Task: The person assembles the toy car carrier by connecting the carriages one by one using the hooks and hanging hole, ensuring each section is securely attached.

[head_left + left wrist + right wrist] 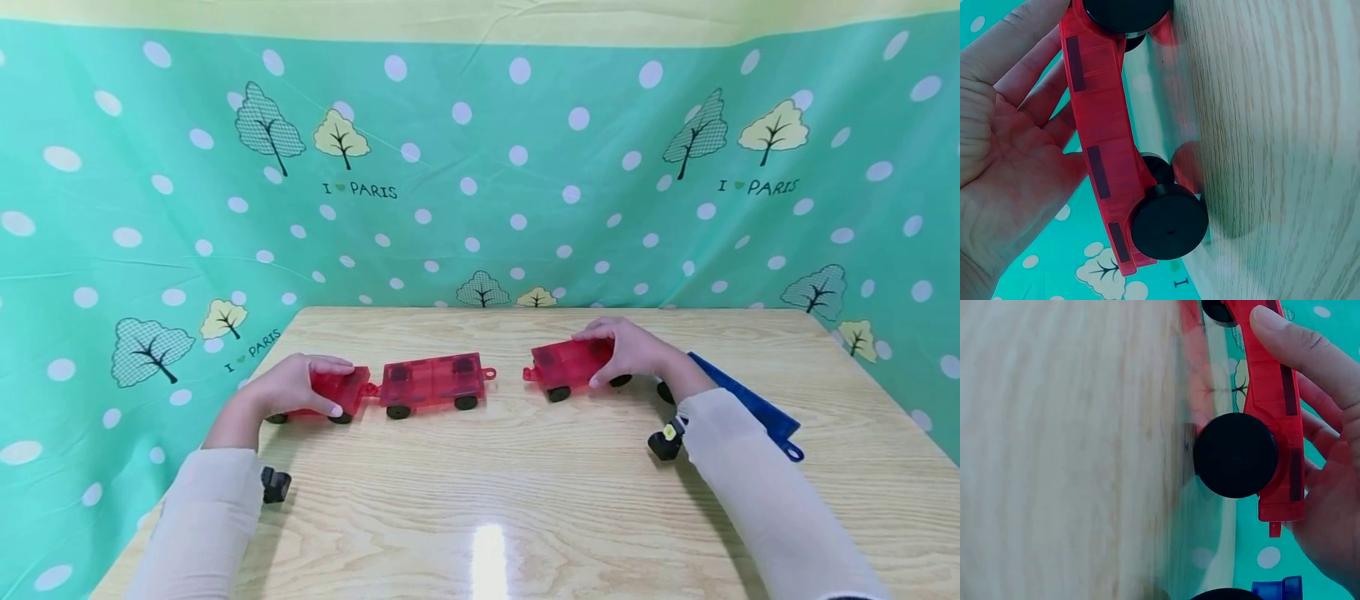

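My left hand (303, 385) grips a red translucent toy car (351, 385) with black wheels at the left of the table; its side fills the left wrist view, thumb and fingers around it. Hooked to its right end is a second red toy car (433, 379), which no hand touches. My right hand (626, 350) grips a third red toy car (562, 363) by its right part, thumb on the near side. A gap separates this car's left coupling from the ring on the middle car's right end.
A blue toy car (750, 400) lies slanted behind the right forearm, partly hidden, its ring pointing toward the near right. The wooden table (420, 508) has a bright reflection at the front. A green dotted cloth (480, 208) hangs behind and at the sides.
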`<action>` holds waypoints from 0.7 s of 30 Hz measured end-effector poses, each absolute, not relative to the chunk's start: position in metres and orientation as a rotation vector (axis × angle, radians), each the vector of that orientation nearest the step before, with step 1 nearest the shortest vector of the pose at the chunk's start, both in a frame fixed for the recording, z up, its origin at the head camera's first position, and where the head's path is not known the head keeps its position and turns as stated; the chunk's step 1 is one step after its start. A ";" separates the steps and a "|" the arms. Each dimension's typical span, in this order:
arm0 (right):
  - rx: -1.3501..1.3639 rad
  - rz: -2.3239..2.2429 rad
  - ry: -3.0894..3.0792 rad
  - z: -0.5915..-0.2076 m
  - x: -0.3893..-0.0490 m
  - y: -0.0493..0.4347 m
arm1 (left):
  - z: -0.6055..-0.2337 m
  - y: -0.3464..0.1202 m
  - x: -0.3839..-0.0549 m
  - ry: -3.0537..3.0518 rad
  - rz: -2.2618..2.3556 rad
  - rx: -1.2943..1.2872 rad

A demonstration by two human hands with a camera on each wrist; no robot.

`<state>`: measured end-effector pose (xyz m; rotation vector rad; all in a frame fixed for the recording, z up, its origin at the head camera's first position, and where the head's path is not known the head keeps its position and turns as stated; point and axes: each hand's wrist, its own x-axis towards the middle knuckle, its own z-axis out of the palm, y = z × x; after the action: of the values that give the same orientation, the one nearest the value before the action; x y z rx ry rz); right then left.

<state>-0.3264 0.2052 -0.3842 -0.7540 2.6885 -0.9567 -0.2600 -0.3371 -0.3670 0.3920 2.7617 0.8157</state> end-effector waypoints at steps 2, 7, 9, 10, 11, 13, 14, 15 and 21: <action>-0.754 -0.950 2.705 -0.385 -0.324 0.204 | -0.367 -0.337 -0.260 2.762 0.818 0.389; -0.781 -0.949 2.743 -0.388 -0.318 0.201 | -0.368 -0.336 -0.260 2.758 0.827 0.390; -0.783 -0.962 2.754 -0.389 -0.316 0.199 | -0.368 -0.335 -0.259 2.752 0.836 0.380; -0.782 -0.969 2.759 -0.390 -0.315 0.198 | -0.368 -0.335 -0.259 2.748 0.838 0.380; -0.779 -0.976 2.766 -0.391 -0.314 0.197 | -0.367 -0.335 -0.259 2.744 0.840 0.381; -0.771 -0.982 2.779 -0.392 -0.312 0.196 | -0.367 -0.335 -0.258 2.740 0.847 0.362; -0.758 -0.986 2.786 -0.392 -0.311 0.195 | -0.367 -0.335 -0.258 2.739 0.850 0.359; -0.745 -0.990 2.794 -0.392 -0.310 0.194 | -0.367 -0.335 -0.258 2.737 0.851 0.371; -0.741 -0.996 2.838 -0.393 -0.303 0.187 | -0.368 -0.335 -0.259 2.737 0.863 0.376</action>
<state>-0.3031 0.1873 -0.3929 -0.7407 2.8382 -0.9958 -0.2589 -0.3354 -0.3680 0.3755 2.7373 0.8634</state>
